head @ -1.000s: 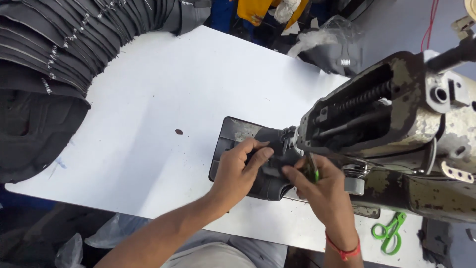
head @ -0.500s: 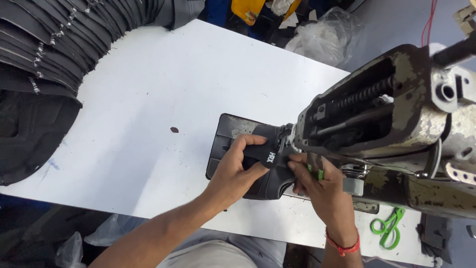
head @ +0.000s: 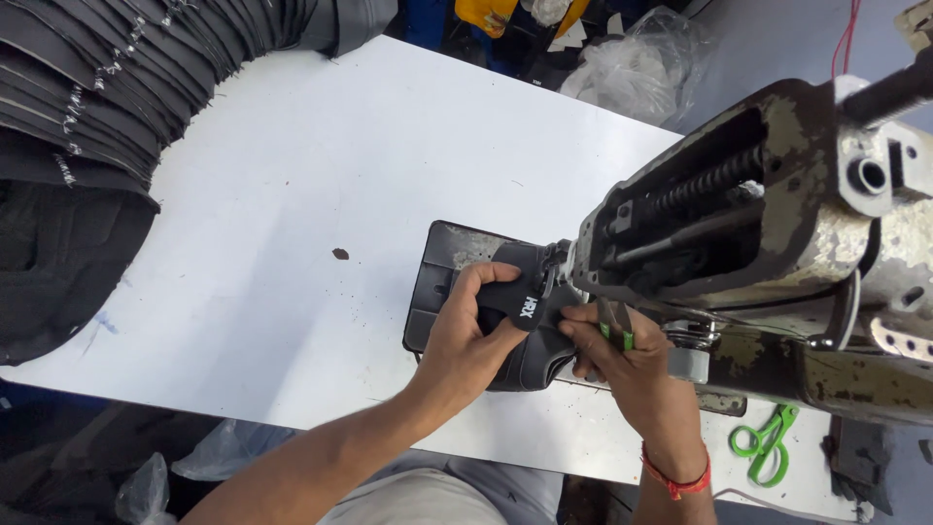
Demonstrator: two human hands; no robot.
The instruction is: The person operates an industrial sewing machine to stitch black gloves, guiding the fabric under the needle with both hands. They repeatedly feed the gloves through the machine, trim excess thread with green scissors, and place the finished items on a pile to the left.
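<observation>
A dark padded fabric piece with a small white printed tag lies under the head of a worn sewing machine. My left hand grips the piece from the left, thumb on top. From the right, my right hand presses on the piece. It also holds a small green-handled thread snip between its fingers. The piece rests on the machine's dark base plate. The needle area is hidden by the machine head.
A long stack of dark fabric pieces curves along the white table's left and top edges. Green scissors lie at the table's front right. Crumpled clear plastic sits behind the table.
My left hand has shifted its grip, folding the piece tighter and turning the tag into view. The right hand stayed against the piece beside the machine head.
</observation>
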